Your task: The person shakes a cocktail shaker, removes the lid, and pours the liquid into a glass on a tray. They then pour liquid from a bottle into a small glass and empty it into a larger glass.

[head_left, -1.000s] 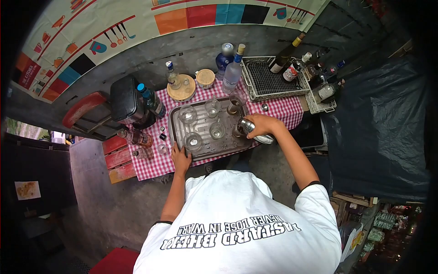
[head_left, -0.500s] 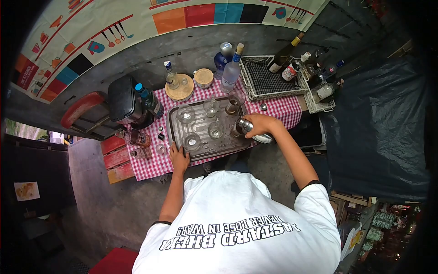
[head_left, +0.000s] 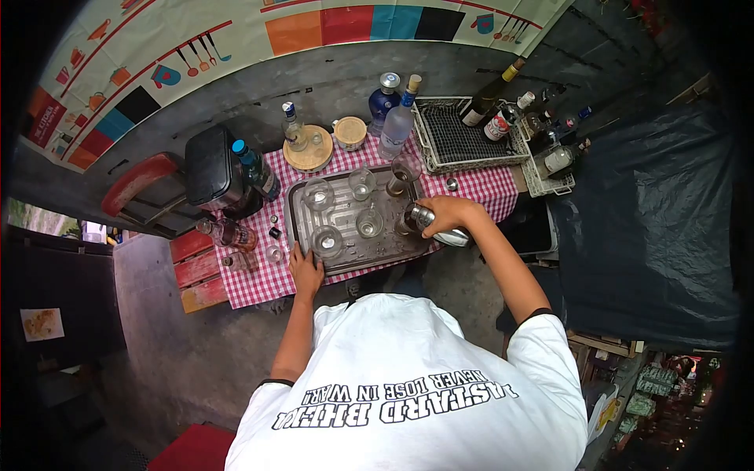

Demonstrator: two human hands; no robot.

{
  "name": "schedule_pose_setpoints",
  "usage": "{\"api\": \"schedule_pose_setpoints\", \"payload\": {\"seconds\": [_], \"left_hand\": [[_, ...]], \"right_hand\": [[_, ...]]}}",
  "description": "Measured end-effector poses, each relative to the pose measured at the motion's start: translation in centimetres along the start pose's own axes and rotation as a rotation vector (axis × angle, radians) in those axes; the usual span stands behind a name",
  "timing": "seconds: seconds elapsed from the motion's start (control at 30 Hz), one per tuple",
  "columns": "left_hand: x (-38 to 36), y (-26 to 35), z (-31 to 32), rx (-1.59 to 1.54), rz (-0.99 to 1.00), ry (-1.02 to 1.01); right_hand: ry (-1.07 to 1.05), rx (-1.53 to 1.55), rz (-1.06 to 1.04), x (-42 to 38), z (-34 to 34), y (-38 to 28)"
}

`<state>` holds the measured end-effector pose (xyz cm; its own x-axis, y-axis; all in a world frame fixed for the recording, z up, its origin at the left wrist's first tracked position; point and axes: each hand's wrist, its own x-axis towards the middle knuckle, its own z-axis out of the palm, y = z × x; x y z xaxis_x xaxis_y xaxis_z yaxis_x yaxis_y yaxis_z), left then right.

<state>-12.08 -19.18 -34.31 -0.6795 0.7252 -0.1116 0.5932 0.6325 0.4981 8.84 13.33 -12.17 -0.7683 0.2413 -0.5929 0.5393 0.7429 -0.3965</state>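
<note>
My right hand (head_left: 448, 213) is closed round a silver metal shaker (head_left: 452, 236), tilted with its mouth over a glass of dark liquid (head_left: 406, 223) at the tray's right side. My left hand (head_left: 305, 268) lies with fingers apart against the left front edge of the metal tray (head_left: 357, 267). On the tray, another glass with dark liquid (head_left: 397, 184) stands behind the first. Several clear glasses, among them a round one (head_left: 327, 242) and a stemmed one (head_left: 369, 224), stand at the left and middle of the tray.
A frosted bottle (head_left: 396, 133) and a blue bottle (head_left: 382, 106) stand behind the tray. At the back right is a wire basket (head_left: 471, 165) with bottles. A blue-capped bottle (head_left: 258, 171), a black container (head_left: 210, 169) and a brown bottle (head_left: 233, 235) are at the left.
The view has shifted very slightly. My right hand still holds the tilted shaker by the glass, and my left hand stays at the tray's edge.
</note>
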Motion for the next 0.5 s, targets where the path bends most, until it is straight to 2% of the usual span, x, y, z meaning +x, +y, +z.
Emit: {"api": "schedule_pose_setpoints", "payload": {"seconds": [0.5], "left_hand": [[-0.07, 0.15, 0.15, -0.012, -0.008, 0.025]], "right_hand": [[-0.086, -0.052, 0.058, 0.29, -0.93, -0.7]]}}
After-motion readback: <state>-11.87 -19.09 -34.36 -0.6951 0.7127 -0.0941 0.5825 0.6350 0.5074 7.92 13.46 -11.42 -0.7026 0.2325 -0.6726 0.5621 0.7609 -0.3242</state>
